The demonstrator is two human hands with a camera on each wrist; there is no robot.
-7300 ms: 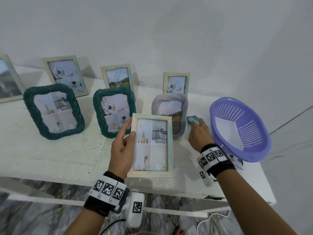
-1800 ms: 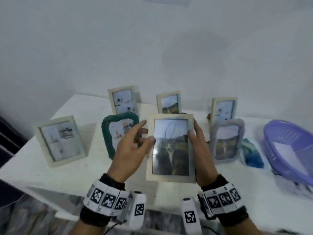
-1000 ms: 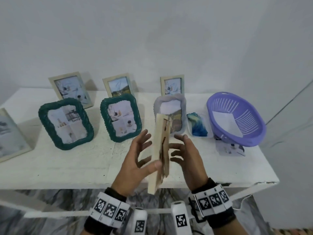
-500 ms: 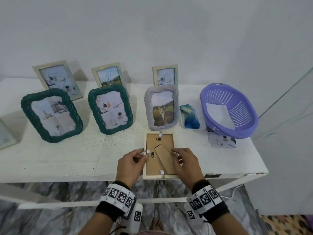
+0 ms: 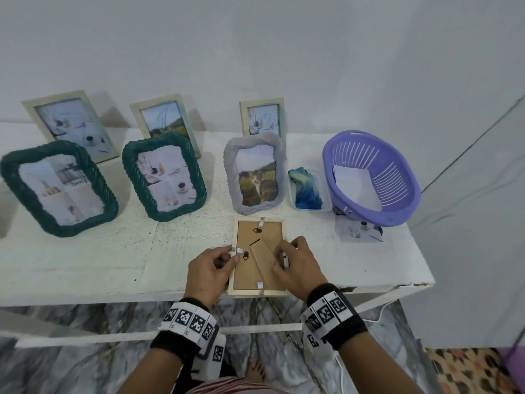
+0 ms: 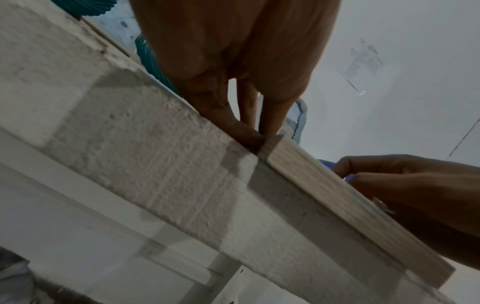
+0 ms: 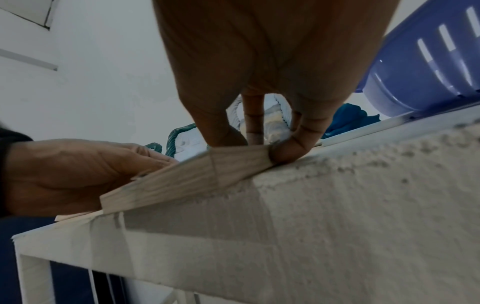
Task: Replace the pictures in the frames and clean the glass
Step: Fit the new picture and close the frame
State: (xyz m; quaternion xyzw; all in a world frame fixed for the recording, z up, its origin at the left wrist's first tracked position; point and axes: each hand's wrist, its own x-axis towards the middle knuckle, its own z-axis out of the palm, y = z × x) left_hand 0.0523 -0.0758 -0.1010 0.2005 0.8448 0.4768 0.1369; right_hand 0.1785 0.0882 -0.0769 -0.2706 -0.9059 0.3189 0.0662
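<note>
A pale wooden frame (image 5: 257, 231) lies face down at the near edge of the white table (image 5: 113, 260), its brown backing board and folded stand facing up. My left hand (image 5: 233, 253) pinches the small metal tab on the frame's left edge. My right hand (image 5: 279, 258) has its fingers curled over the right edge, on the tab there. In the left wrist view the left hand (image 6: 257, 133) touches the frame (image 6: 337, 185) at its corner. In the right wrist view the right hand (image 7: 259, 144) sits on the frame (image 7: 182, 181).
Two green wicker frames (image 5: 58, 189) (image 5: 164, 176) and a grey wicker frame (image 5: 255, 172) stand mid-table, with three pale frames (image 5: 167, 120) behind them. At the right are a blue cloth (image 5: 306, 186) in a clear tub, a purple basket (image 5: 397, 200) holding paper, and a loose picture (image 5: 359, 231).
The frame, held upright in both hands, was turned over and laid face down near the table's edge. Both hands have settled on its side tabs.
</note>
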